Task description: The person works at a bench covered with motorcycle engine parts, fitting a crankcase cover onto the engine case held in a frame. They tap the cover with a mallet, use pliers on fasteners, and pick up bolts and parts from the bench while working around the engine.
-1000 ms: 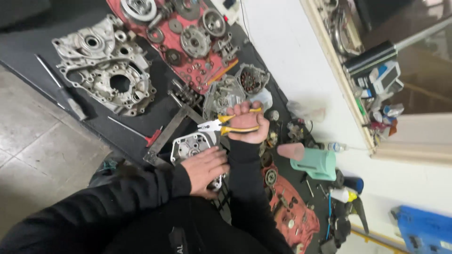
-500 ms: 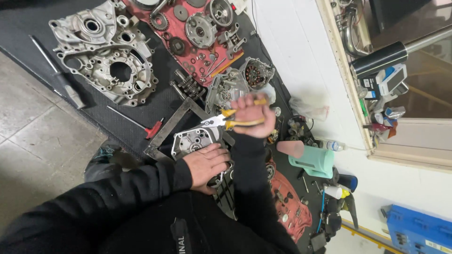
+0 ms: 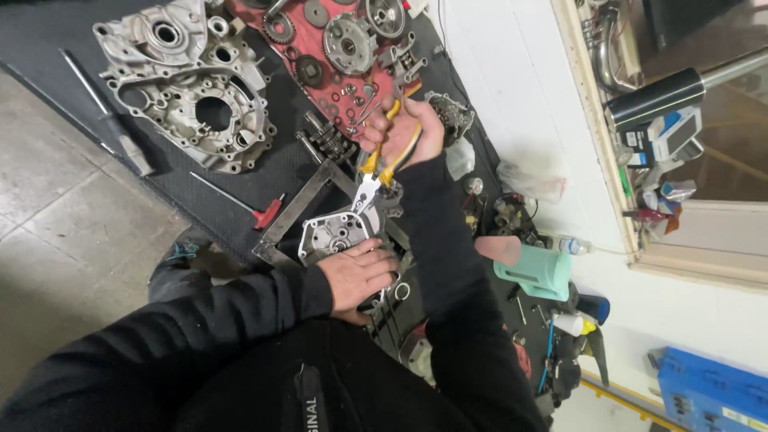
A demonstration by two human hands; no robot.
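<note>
My right hand (image 3: 404,132) grips yellow-handled pliers (image 3: 376,172), whose metal jaws point down at a small silver engine casing (image 3: 336,232). The casing rests in a metal frame (image 3: 300,212) on the black floor mat (image 3: 272,172). My left hand (image 3: 358,276) lies flat on the casing's near edge and presses it down. Both arms wear black sleeves.
A large silver crankcase half (image 3: 192,88) lies at the upper left, a red tray (image 3: 320,48) of gears behind it. A red T-handle tool (image 3: 240,204) and a long bar (image 3: 108,116) lie on the mat. A teal plastic part (image 3: 536,272), bottles and clutter stand by the white wall.
The view has shifted, so the parts sit lower and larger in frame. My right hand has raised the pliers' handles, with the jaws now pointing down at the casing. My left hand stays on the casing.
</note>
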